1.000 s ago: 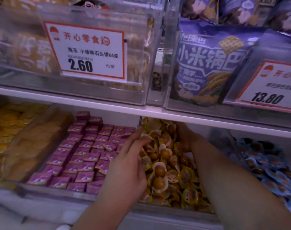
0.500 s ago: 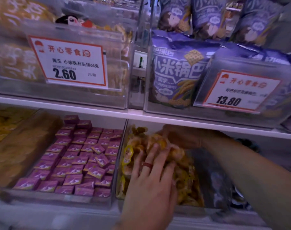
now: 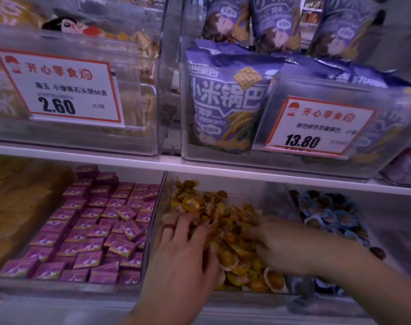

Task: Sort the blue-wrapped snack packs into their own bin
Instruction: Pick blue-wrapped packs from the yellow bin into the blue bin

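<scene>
Yellow packs (image 3: 232,233) under two hands (image 3: 183,249)

The right hand (image 3: 277,245) is motion-blurred at lower right, so its grip cannot be read. The left hand (image 3: 183,259) buries its fingertips in the yellow packs (image 3: 235,261). The blue-wrapped packs (image 3: 328,214) look too dim to make out.

I see both hands in the open top of the middle bin (image 3: 265,191). A white shelf edge (image 3: 199,168) runs low overhead, narrowing entry from the front. A clear divider wall (image 3: 293,207) separates it from the blue-wrapped packs (image 3: 328,214) at the right. Purple packs (image 3: 94,226) fill the left bin.
</scene>
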